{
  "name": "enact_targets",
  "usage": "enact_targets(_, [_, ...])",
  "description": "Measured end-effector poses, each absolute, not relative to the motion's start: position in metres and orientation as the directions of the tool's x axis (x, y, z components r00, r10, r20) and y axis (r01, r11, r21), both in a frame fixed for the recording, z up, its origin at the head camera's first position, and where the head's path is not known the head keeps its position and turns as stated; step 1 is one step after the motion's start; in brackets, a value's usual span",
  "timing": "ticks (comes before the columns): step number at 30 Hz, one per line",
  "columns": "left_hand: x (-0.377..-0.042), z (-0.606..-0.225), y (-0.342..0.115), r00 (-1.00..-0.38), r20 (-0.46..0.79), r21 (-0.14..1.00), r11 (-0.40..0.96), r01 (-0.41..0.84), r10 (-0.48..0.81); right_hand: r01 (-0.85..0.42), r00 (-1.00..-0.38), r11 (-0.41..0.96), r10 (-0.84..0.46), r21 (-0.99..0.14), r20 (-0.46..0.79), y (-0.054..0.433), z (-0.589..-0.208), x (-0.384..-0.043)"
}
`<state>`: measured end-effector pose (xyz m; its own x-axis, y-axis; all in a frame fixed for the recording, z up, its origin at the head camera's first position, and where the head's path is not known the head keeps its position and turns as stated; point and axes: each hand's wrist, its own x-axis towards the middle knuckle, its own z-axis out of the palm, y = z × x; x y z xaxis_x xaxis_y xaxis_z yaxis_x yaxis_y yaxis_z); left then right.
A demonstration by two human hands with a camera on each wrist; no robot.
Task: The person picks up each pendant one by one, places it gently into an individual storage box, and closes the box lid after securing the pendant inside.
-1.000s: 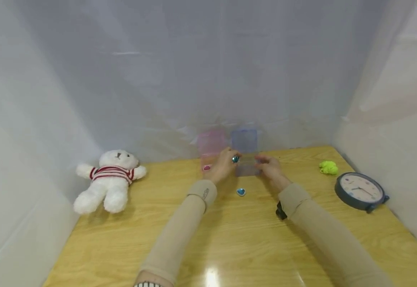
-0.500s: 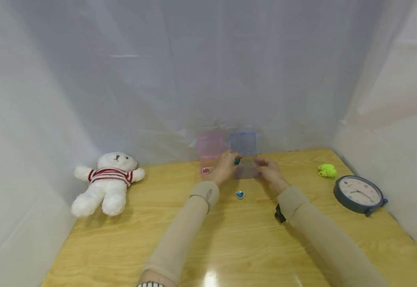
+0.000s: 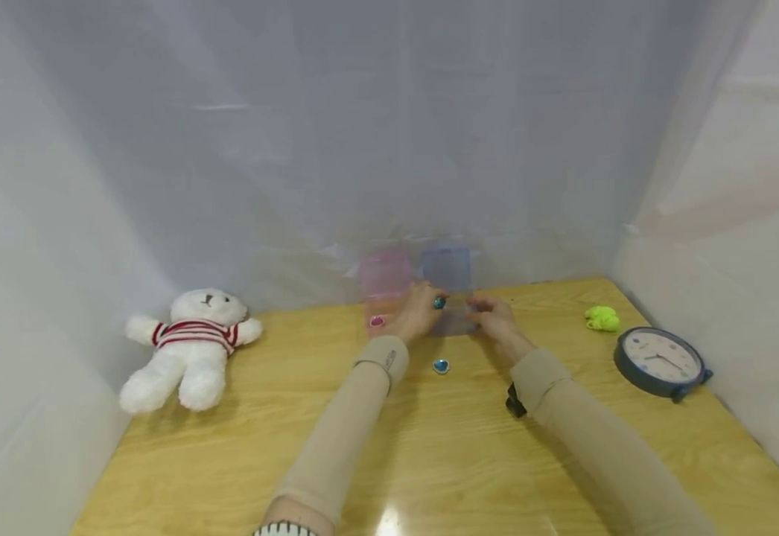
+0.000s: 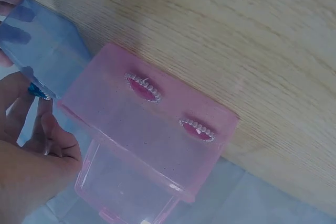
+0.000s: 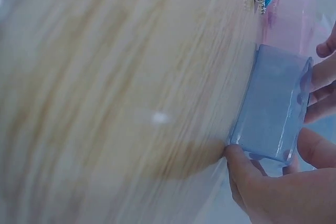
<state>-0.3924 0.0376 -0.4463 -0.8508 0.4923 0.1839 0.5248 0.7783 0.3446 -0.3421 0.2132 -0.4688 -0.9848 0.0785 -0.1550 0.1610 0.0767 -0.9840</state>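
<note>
My left hand (image 3: 416,313) pinches a blue gem (image 4: 38,91) with a silver beaded edge, close to the open blue clear box (image 5: 273,103). Thumb and fingers of my right hand (image 5: 289,187) grip the end of that box, whose lid (image 3: 446,269) stands up at the back. To its left is the open pink clear box (image 4: 121,103), lid raised. Two pink gems, one (image 4: 143,88) left of the other (image 4: 197,129), show through its wall in the left wrist view. Another blue gem (image 3: 440,366) lies on the table in front of the boxes.
A white plush bear (image 3: 191,346) in a striped sweater is at the left. On the right are a small yellow-green object (image 3: 602,318) and a round clock (image 3: 660,361). Pale sheeting (image 3: 389,134) hangs behind the wooden table (image 3: 430,454).
The whole head view has shifted slightly left. My hands stay by the blue box, the left still pinching the gem and the right still gripping the box.
</note>
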Motion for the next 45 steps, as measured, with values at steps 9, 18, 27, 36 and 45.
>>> enact_targets(9, [-0.392,-0.446,0.032,-0.888,0.116,0.377,0.808,0.453,0.444,0.178,-0.982,0.057,0.08,-0.982,-0.174,0.209,-0.472,-0.34])
enact_targets(18, [-0.394,-0.429,0.027,-0.89,0.215,0.516,0.728,0.452,0.401,0.193,-0.978,0.069,0.091,-0.979,-0.186,0.212,-0.465,-0.342])
enact_targets(27, [-0.369,-0.415,0.012,-0.876,0.271,0.746,0.488,0.453,0.399,0.18,-0.982,0.016,0.054,-0.983,-0.179,0.215,-0.469,-0.34])
enact_targets(36, [-0.341,-0.418,-0.006,-0.858,0.26,0.842,0.331,0.426,0.442,0.188,-0.981,0.01,0.04,-0.982,-0.188,0.216,-0.468,-0.34])
enact_targets(45, [-0.324,-0.444,-0.013,-0.815,0.136,0.808,0.413,0.42,0.563,0.201,-0.979,0.007,0.028,-0.98,-0.201,0.214,-0.466,-0.34])
